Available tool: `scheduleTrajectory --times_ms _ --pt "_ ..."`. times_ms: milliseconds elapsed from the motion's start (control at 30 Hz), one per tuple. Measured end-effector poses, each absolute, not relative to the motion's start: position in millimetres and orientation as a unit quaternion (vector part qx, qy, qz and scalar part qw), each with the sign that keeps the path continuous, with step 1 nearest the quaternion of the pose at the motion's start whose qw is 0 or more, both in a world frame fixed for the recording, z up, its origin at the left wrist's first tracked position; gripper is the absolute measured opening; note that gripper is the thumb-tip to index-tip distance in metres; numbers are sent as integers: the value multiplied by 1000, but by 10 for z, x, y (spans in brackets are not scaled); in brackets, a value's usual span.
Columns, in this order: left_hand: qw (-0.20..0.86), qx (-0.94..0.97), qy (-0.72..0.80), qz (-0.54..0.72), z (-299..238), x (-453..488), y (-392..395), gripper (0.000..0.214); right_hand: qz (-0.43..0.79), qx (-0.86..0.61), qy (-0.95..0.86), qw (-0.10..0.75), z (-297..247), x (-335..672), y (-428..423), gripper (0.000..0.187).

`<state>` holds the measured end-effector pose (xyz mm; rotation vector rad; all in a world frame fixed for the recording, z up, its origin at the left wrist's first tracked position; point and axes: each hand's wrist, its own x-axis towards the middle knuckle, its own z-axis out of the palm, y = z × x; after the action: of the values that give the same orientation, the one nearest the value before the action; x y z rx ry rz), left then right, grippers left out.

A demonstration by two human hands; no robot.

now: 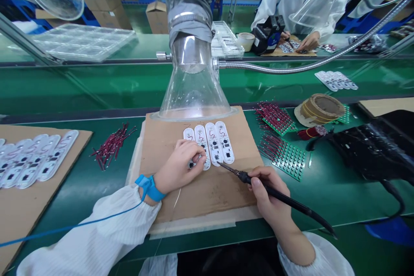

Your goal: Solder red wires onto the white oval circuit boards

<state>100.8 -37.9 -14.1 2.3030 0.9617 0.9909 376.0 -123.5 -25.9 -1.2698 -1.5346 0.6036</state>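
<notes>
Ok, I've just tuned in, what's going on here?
A person's right hand holds a soldering iron, its tip right beside the left hand. The left hand's fingers are at a row of four white oblong circuit boards lying on brown cardboard; whatever they pinch is too small to tell. A clear fume hood sits just beyond the boards. A co-worker works at the far bench.

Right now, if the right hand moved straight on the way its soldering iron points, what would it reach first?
Probably the white oblong circuit board just ahead of the metal tip of the black soldering iron in the right hand; depth is unclear.
</notes>
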Motion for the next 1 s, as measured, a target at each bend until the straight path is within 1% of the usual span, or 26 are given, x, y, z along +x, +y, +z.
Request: scheduleTrajectory --times_ms 133,200,367,500,633,767,1000 --pt "219 838 347 360 -138 1021 -383 15 255 -523 -646 494 -274 3776 -1231 3" --pt "230 835 344 363 -109 979 -391 14 255 -524 -636 506 -273 3788 -1242 4" --pt "287 807 374 355 -59 678 -396 10 289 -535 -578 544 -205 3730 -1291 13" --pt "281 820 347 359 -119 543 -408 8 305 -533 -572 545 -204 3591 -1311 10" --pt "307 812 341 360 -145 601 -440 8 290 -525 -591 540 -278 3531 -1298 11" --pt "324 819 346 324 -122 640 -444 6 293 -531 -589 533 -304 3549 -1284 12" --pt "328 821 371 286 -124 653 -435 8 287 -531 -607 516 -300 3548 -1289 8"
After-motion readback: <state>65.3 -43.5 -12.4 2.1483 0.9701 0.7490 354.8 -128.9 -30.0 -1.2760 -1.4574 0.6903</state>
